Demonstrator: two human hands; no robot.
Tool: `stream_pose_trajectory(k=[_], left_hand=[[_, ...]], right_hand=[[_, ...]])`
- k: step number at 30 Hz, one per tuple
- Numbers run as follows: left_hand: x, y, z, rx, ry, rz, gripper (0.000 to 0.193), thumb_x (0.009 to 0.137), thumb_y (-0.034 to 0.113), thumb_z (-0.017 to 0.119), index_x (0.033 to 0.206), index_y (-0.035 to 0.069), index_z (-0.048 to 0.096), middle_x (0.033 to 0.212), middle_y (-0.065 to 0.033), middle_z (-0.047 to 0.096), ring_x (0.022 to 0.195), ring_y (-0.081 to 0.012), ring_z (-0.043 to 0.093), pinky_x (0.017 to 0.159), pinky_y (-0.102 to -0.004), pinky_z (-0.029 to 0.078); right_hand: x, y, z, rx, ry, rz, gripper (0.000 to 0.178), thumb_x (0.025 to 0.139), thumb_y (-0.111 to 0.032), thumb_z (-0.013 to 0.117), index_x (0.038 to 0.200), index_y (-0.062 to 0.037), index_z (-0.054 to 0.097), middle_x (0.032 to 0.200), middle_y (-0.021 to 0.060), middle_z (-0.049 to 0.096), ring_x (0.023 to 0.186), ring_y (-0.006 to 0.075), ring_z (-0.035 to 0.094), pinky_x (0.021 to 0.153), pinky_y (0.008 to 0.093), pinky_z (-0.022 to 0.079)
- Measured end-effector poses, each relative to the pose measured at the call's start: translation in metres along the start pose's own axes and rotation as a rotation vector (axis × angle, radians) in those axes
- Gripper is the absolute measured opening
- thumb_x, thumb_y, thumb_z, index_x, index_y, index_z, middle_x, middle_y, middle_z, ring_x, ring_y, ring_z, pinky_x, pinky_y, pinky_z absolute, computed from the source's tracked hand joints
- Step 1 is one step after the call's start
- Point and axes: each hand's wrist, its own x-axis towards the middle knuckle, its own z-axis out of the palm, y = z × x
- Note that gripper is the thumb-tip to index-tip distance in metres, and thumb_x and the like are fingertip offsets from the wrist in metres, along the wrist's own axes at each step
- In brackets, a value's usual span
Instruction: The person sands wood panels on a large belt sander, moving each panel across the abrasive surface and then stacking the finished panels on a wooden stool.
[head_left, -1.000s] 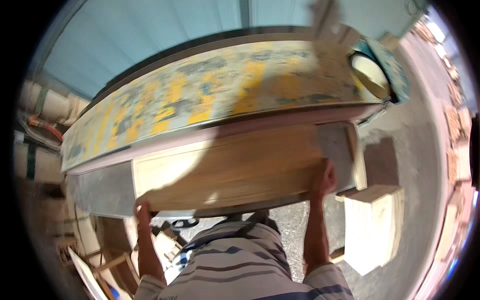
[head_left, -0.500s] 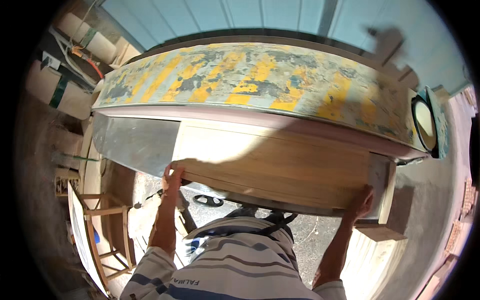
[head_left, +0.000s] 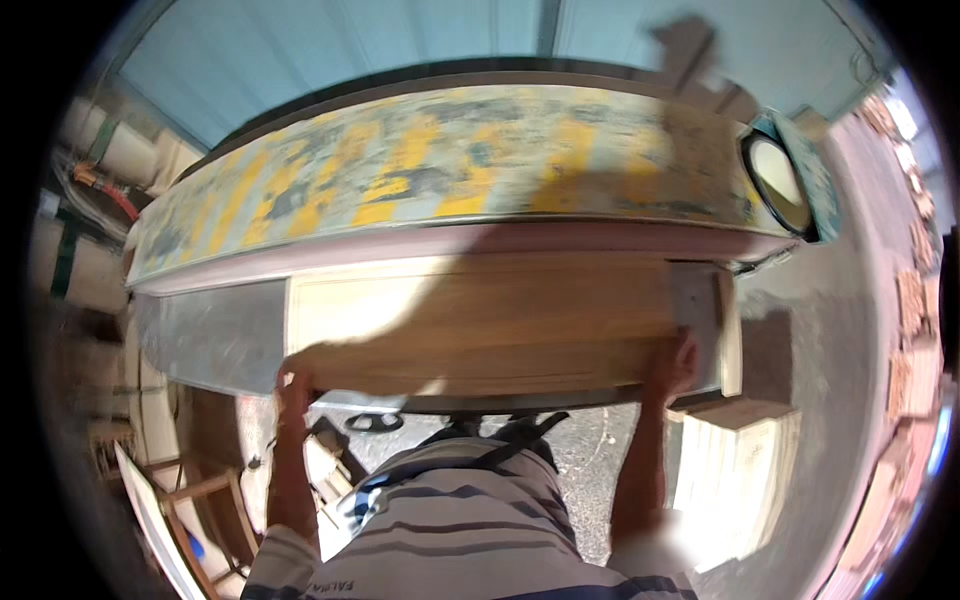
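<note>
A pale wooden panel [head_left: 480, 325] lies flat on a grey metal tabletop [head_left: 215, 325], along the pink side of a long machine. My left hand [head_left: 295, 378] grips the panel's near left corner, fingers curled over the edge. At the near right corner my right hand [head_left: 677, 368] holds the panel, its fingers bent around the end and partly blurred. Sunlight falls on the panel's left part, while shadow covers the rest. The hidden undersides of both hands' grip cannot be seen.
Behind the panel runs the machine's worn cover [head_left: 400, 180] with yellow stripes. A round-ended part [head_left: 777, 180] juts from its right end. A stack of pale boards [head_left: 735, 480] stands at lower right, a wooden frame [head_left: 205, 500] at lower left. Hoses [head_left: 105, 190] lie far left.
The view has turned, so the machine, the panel and both hands sit further left and look more level. Both hands keep hold of the panel's ends.
</note>
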Motion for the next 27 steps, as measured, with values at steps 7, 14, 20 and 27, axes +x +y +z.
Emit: stream_pose_trajectory(k=[7,14,20,27], left_hand=[[-0.064,0.047,0.017,0.073,-0.098,-0.027,0.050,0.075,0.029,0.067,0.119,0.013,0.049,0.053,0.0026,0.046,0.038,-0.0054,0.037,0.033,-0.0211,0.027],[-0.012,0.033,-0.013,0.120,-0.019,-0.026,0.045,0.076,0.033,0.065,0.116,0.017,0.050,0.050,0.0012,0.044,0.036,-0.0065,0.036,0.031,-0.0214,0.027],[0.021,0.015,-0.066,0.075,-0.239,-0.044,0.047,0.079,0.036,0.061,0.119,0.019,0.043,0.051,0.0021,0.040,0.036,-0.0075,0.034,0.032,-0.0224,0.027],[-0.034,-0.019,-0.124,0.084,-0.166,-0.178,0.049,0.079,0.046,0.059,0.118,0.019,0.044,0.085,-0.0009,0.053,0.072,-0.0115,0.049,0.054,-0.0267,0.041]], right_hand=[[0.018,-0.039,-0.019,0.350,-0.123,0.417,0.045,0.088,-0.041,0.049,0.102,-0.0002,0.060,0.095,0.0063,0.061,0.088,0.0164,0.053,0.079,0.0313,0.042],[-0.013,-0.053,-0.003,0.507,-0.183,0.458,0.041,0.088,-0.038,0.050,0.098,0.0006,0.060,0.087,0.0040,0.059,0.081,0.0144,0.049,0.073,0.0301,0.041],[-0.042,-0.069,-0.017,0.428,-0.260,0.354,0.038,0.088,-0.034,0.051,0.100,0.0017,0.058,0.093,0.0062,0.057,0.086,0.0157,0.050,0.077,0.0304,0.041],[-0.083,-0.050,-0.087,0.387,-0.366,0.412,0.037,0.087,-0.028,0.053,0.109,0.0019,0.054,0.099,0.0105,0.056,0.086,0.0184,0.054,0.078,0.0308,0.044]])
